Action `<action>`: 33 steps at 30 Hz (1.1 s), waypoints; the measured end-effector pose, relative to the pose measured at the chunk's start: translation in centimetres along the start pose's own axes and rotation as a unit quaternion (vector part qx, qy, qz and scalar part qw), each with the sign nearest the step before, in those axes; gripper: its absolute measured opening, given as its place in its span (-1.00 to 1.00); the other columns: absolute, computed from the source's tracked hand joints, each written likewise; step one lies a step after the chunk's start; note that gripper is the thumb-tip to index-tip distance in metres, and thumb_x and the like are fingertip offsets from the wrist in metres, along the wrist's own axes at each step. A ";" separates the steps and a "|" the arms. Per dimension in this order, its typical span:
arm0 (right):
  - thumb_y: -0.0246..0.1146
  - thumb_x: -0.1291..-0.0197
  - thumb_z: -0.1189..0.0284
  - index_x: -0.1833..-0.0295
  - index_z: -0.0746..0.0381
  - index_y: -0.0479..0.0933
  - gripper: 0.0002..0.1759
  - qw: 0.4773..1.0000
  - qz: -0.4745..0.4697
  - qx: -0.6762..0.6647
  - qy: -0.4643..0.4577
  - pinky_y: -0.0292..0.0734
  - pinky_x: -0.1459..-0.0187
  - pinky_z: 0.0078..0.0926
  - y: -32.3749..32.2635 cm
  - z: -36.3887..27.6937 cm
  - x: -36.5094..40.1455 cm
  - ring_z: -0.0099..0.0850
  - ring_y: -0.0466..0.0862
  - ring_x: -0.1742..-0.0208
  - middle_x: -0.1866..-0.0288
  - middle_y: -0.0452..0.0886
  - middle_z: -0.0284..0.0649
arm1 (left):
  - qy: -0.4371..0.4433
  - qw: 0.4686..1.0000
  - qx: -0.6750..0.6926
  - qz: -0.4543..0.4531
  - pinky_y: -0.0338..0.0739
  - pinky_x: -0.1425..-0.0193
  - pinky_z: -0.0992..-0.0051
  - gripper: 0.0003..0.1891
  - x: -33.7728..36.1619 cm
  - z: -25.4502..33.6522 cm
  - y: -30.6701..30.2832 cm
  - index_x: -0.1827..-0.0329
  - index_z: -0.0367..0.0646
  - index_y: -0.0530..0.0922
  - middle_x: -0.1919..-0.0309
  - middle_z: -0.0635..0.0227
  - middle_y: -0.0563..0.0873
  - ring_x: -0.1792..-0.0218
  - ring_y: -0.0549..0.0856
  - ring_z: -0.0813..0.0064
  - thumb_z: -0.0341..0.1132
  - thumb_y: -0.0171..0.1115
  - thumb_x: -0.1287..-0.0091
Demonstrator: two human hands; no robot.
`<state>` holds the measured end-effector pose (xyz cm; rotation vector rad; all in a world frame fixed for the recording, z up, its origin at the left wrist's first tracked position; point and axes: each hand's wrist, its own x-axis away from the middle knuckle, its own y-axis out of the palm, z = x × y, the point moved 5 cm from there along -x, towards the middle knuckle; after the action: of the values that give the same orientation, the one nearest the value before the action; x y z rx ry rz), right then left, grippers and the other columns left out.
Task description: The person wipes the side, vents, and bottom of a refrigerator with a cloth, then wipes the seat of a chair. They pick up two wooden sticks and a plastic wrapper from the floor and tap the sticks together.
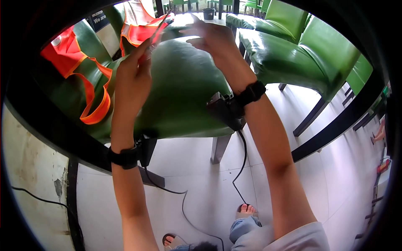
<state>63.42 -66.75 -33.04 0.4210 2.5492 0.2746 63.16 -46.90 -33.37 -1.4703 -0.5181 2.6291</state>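
1. We see a thin rod [161,25] held up in front of the green chair seat [184,88]. Its long axis runs on a slant from 7 o'clock to 1 o'clock.
2. The rod's lower end sits in the fingers of the left hand [133,79], and its free upper end points towards 1 o'clock, at the top of the view.
3. The left hand is closed, and its fingertips pinch the rod at the low end. The hand itself lies below the rod, at about 7 o'clock from it.
4. The right hand [215,39] lies at 3 o'clock from the rod, just beside its upper half. Its fingers are loosely spread and reach left towards the rod. We cannot tell whether they touch it.
5. Each wrist wears a black strap, one on the left [123,158] and one on the right [251,93]. A black box [224,109] hangs under the right strap, and a dark cable [240,167] drops from it towards 6 o'clock.
6. An orange vest [90,90] lies over the chair at 9 o'clock from the left hand.
7. More green chairs [293,54] stand at 3 o'clock from the right hand.
8. Below the arms we see a pale tiled floor [201,188] and a sandalled foot [247,211].
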 end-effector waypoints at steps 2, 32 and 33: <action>0.27 -0.13 0.27 0.29 0.41 0.56 -0.65 0.998 -0.011 -0.050 -0.023 0.55 0.44 -0.64 -0.3 1.0 -0.5 -0.49 0.62 0.51 0.41 0.65 -0.13 | -0.004 1.000 -0.016 0.006 0.39 0.30 0.62 -0.69 0.3 0.2 0.0 -0.12 -0.25 0.45 0.38 0.18 0.63 0.44 0.52 0.59 -0.47 -0.03 -0.33; 0.22 -0.09 0.51 0.13 0.33 0.55 -0.78 0.993 0.105 0.049 -0.022 0.58 0.21 -0.65 -8.5 3.1 -12.6 -0.53 0.63 0.35 0.32 0.65 -0.24 | -0.101 0.970 0.221 -0.017 0.31 0.27 0.79 -0.63 1.3 -4.2 3.7 -0.16 -0.29 0.41 0.11 0.26 0.65 0.13 0.57 0.69 -0.63 -0.15 -0.29; 0.22 -0.10 0.48 0.14 0.32 0.55 -0.79 0.992 0.103 0.068 -0.023 0.58 0.18 -0.63 -8.9 2.4 -14.4 -0.52 0.64 0.32 0.31 0.65 -0.25 | -0.094 0.969 0.229 -0.015 0.30 0.29 0.79 -0.63 1.4 -4.4 3.7 -0.16 -0.29 0.41 0.11 0.26 0.65 0.13 0.57 0.70 -0.62 -0.15 -0.30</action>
<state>74.24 -79.81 -30.63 0.7367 2.4887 0.1637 66.47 -48.99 -37.86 -1.0727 0.0638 2.6335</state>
